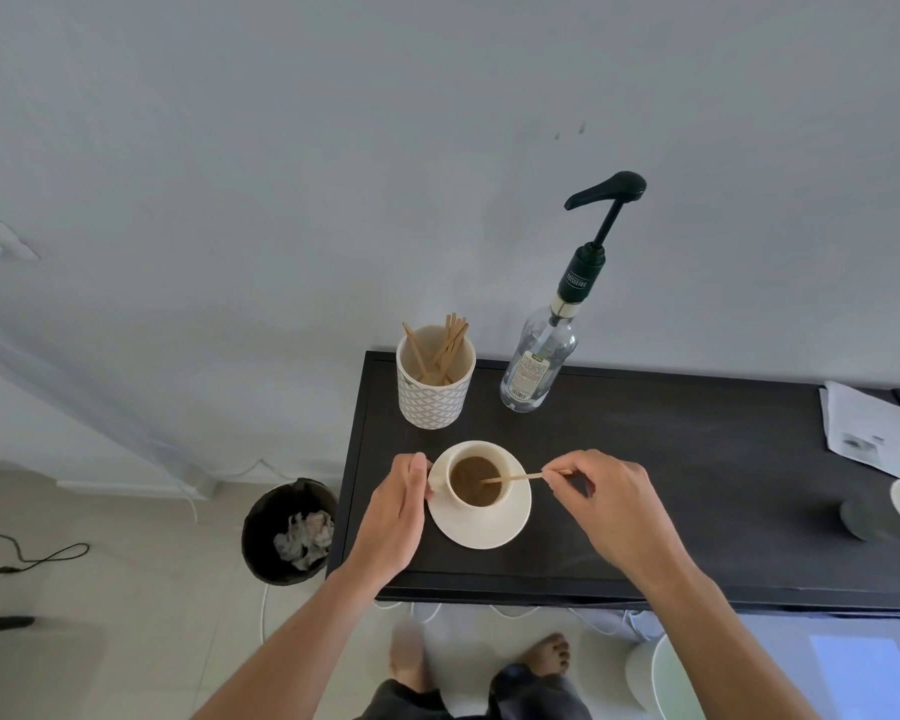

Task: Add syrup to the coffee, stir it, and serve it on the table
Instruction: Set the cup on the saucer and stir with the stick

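Matt black table (697,459), glossy ceramic cup (507,478), wooden stirrer (520,478), clear glass bottle (539,366)

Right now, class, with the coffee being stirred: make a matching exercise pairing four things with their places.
Things: 1 coffee cup; 2 stir stick; 3 syrup bottle; 4 bin.
Places: A floor, left of the table; B on the saucer; C pinched by the right hand, tip in coffee; D table's back edge, beside the patterned holder.
Pairs: 1-B, 2-C, 3-D, 4-A.

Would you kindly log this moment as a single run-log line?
phase: stir | right hand: pinches stirrer, tip in coffee | left hand: holds cup handle | cup on saucer | syrup bottle: upright behind, untouched
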{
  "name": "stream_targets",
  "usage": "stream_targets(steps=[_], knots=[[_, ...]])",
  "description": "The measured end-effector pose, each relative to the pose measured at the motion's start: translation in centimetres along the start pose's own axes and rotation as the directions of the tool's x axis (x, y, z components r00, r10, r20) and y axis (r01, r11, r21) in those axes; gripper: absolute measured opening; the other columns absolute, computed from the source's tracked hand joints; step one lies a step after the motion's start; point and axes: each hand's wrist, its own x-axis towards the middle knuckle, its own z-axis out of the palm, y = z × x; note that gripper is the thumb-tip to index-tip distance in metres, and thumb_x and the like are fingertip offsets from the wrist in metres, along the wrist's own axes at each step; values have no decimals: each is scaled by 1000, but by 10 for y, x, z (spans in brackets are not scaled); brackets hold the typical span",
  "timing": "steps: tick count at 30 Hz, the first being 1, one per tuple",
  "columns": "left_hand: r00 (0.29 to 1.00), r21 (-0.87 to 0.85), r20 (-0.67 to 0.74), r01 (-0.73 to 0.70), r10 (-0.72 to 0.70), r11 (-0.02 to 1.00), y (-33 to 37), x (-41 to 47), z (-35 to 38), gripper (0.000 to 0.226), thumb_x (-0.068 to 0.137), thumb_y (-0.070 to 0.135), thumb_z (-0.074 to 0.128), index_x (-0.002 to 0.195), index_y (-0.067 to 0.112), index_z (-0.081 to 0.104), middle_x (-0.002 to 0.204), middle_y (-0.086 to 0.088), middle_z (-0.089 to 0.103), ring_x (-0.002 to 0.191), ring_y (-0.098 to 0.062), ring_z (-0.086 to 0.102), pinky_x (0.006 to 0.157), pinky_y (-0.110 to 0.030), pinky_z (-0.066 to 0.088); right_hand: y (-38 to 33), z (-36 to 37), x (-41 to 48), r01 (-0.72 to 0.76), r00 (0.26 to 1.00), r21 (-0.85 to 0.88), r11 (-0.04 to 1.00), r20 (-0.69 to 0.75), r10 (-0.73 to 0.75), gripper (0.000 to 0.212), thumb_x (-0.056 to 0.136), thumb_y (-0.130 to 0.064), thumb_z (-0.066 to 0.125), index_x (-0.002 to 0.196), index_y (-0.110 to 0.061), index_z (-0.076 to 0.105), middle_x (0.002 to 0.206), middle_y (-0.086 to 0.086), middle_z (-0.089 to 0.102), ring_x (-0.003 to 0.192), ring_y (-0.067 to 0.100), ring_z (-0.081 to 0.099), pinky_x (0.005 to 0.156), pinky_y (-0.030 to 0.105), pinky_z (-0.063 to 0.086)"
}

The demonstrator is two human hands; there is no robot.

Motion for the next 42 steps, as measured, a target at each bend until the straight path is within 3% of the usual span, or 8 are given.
stream_targets(steps=[5, 8, 10, 14, 25, 33, 39, 42], knots=[[951, 456, -206, -116, 232, 883, -30, -6, -8, 40, 119, 31, 35, 137, 18, 68, 137, 2, 67, 125, -21, 62, 104, -44, 58, -1, 4, -4, 5, 1000, -25, 1000, 17, -5, 4, 105, -29, 78, 104, -32, 81, 94, -22, 73, 78, 6, 70, 68, 19, 57], [968, 661, -75, -132, 240, 739, -53, -13, -12, 52, 119, 34, 37, 165, 15, 53, 176, -3, 46, 167, -26, 39, 129, -50, 47, 0, 7, -6, 8, 1000, -47, 999, 29, -7, 4, 105, -32, 76, 103, -32, 80, 95, -19, 73, 78, 7, 70, 72, 26, 64], [971, 735, 6, -165, 237, 658, -65, -18, -12, 62, 120, 39, 35, 176, 12, 34, 188, -5, 25, 176, -25, 19, 140, -50, 32, 1, 9, -7, 14, 999, -65, 998, 31, -12, 4, 105, -32, 76, 104, -32, 80, 98, -18, 74, 80, 7, 71, 74, 30, 67], [977, 786, 25, -151, 213, 600, -68, -20, -9, 71, 120, 45, 31, 181, 10, 19, 191, -7, 10, 178, -24, 10, 143, -49, 23, 5, 12, -8, 28, 1000, -82, 996, 14, -27, 4, 105, -33, 77, 106, -32, 81, 99, -18, 74, 80, 7, 72, 75, 31, 68], [990, 819, 1, -84, 144, 568, -64, -29, -10, 72, 120, 51, 24, 182, 15, 13, 192, -4, 4, 178, -24, 6, 143, -48, 23, 21, 7, -17, 21, 995, 32, 999, -94, -18, 10, 101, -21, 84, 107, -29, 82, 99, -17, 76, 77, 8, 74, 73, 29, 69], [995, 846, 1, -56, 104, 531, -72, -47, -11, 77, 120, 56, 22, 182, 13, 7, 192, -7, 2, 177, -26, 7, 143, -48, 22, 43, 15, -27, -111, 989, 245, 963, -64, 130, 4, 106, -22, 77, 109, -23, 80, 86, -13, 76, 68, 12, 70, 61, 8, 53], [998, 821, 6, -39, 61, 569, -72, -46, -16, 83, 119, 61, 21, 181, 11, -1, 192, -7, -6, 178, -24, 0, 144, -47, 19, 42, 24, -34, -199, 974, 413, 889, -20, 227, 12, 108, -30, 73, 100, -39, 77, 86, -17, 78, 77, 19, 73, 66, 35, 63], [998, 806, 30, -60, 59, 588, -76, -45, -26, 84, 118, 63, 18, 181, 13, -5, 191, -4, -11, 178, -20, -5, 145, -44, 15, 27, 33, -34, -204, 973, 471, 858, -1, 232, 12, 109, -30, 72, 102, -38, 78, 89, -20, 79, 73, 15, 69, 63, 27, 54]])
